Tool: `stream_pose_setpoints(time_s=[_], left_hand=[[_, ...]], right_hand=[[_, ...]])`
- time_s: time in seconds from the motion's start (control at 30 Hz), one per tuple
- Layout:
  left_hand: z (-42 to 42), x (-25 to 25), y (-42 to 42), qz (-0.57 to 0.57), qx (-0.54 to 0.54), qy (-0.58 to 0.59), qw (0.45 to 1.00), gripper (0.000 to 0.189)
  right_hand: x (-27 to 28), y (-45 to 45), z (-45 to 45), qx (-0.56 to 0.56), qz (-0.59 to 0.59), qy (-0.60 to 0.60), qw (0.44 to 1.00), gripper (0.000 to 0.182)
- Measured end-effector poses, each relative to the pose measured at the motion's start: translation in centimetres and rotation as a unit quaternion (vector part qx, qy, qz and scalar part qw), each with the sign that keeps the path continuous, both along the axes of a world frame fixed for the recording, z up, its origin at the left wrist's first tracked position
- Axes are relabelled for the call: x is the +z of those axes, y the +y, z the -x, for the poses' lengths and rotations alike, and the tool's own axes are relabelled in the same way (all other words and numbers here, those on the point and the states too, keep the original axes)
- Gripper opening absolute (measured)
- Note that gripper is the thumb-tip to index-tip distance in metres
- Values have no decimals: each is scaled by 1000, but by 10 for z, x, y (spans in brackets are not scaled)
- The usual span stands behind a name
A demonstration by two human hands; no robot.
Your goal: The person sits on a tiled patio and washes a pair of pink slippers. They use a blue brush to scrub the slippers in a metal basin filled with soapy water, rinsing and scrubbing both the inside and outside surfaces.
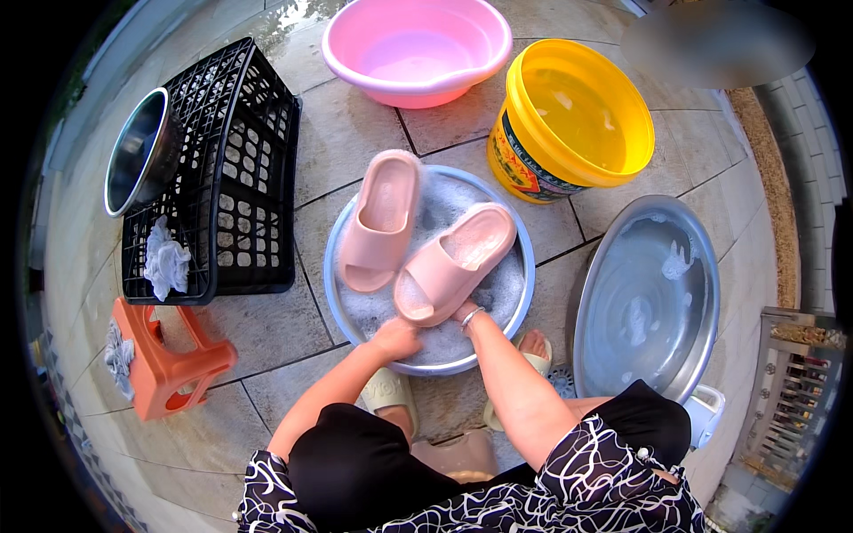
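Two pale pink slide sandals are over a round basin (528,280) of soapy water with a blue-grey rim. The left slide (384,220) leans across the far left rim, its heel end past the edge. The right slide (453,263) lies at an angle, toe towards me. My right hand (464,312), with a bracelet at the wrist, holds this slide from beneath at its side; the fingers are hidden under it. Close to its toe, my left hand (400,338) is low in the suds, blurred, with its fingers not clearly visible.
A black plastic crate (256,160) bears a metal bowl (136,153) and a white cloth (165,258). Nearby are an orange stool (176,360) with a grey cloth (118,360), a pink basin (416,86), a yellow bucket (533,133) of water and a large metal basin (646,300) holding water.
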State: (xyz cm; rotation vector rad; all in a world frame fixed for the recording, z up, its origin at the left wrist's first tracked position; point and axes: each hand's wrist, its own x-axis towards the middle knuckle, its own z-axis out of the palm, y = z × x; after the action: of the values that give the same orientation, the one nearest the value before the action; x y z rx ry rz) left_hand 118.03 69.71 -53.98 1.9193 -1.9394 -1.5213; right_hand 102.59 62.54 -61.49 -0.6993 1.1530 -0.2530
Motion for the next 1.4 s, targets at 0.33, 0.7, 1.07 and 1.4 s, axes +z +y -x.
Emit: stream_pose_setpoints(time_s=[0.33,0.7,1.07,1.4], left_hand=[[-32,28,5,-181,514,538,643,62],[-44,69,-10,-219,584,495,605,32],[-52,86,-7,-148,554,519,634,30],[-104,99,14,-92,567,547,609,18]], right_hand=[[-22,-8,-25,-63,140,50,987,53],[-52,-27,-47,121,329,121,929,42],[22,-7,-69,-140,22,-274,951,38],[41,-69,-81,43,812,244,528,33]])
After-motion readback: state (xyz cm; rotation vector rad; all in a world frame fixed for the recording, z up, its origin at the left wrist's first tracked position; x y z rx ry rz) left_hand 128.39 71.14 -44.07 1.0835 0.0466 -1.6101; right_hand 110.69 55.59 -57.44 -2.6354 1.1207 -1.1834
